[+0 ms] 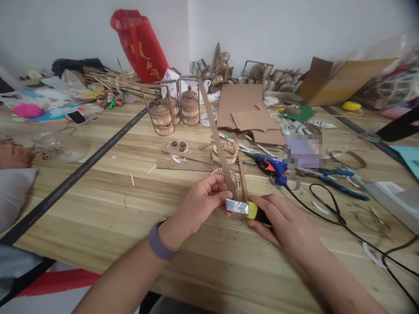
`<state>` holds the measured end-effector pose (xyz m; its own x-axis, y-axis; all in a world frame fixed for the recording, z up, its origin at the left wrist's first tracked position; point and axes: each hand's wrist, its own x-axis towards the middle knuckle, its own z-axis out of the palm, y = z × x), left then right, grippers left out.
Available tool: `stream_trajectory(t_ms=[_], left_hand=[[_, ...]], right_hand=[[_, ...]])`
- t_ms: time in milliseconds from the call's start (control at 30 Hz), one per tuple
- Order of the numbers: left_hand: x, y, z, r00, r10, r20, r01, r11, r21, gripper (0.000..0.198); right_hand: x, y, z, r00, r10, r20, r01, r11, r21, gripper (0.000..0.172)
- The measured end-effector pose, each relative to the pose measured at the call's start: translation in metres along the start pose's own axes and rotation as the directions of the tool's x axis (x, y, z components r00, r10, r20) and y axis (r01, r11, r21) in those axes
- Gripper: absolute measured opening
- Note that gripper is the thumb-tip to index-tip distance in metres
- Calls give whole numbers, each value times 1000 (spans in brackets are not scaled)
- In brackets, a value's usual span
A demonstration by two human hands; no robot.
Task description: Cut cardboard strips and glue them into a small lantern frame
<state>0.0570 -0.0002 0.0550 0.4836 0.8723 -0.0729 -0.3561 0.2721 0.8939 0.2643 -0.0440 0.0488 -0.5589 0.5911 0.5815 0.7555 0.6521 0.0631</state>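
My left hand (209, 196) pinches the near end of a long brown cardboard strip (214, 126), which slants up and away over the table. In my right hand (278, 213) is a utility knife (253, 211) with a yellow and black handle. Its wide silver blade points left and lies against the strip's near end, by my left fingertips. Just beyond my hands sit two small round baskets (225, 152) made of short light sticks, one partly hidden by the strip. Another narrow strip (242, 174) lies to the right of them.
A blue hot glue gun (273, 168) with a black cord and blue-handled pliers (343, 179) lie right. Cardboard sheets (242, 104) are behind. Lidded stick baskets in frames (162, 117) stand back left, near a red bag (139, 48). Another person's hand (13, 155) rests at the left edge.
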Motion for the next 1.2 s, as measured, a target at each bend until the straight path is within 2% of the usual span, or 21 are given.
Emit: stream_trajectory(t_ms=[300,800,1200], left_hand=[[0,-3,2,999,-7,43,9,999,-38,42],[-3,-1,4,1000,-14,-26,14,1000,-19,34],[-3,0,4,1000,-10,-23,11,998,61,35]], right_hand=[[2,0,-3,1000,-3,-12,2,1000,-29,30],[1,-1,-6,1000,-8,9,8,1000,-19,31],[0,-1,-7,1000,1,-6,-2,1000,-9,29]])
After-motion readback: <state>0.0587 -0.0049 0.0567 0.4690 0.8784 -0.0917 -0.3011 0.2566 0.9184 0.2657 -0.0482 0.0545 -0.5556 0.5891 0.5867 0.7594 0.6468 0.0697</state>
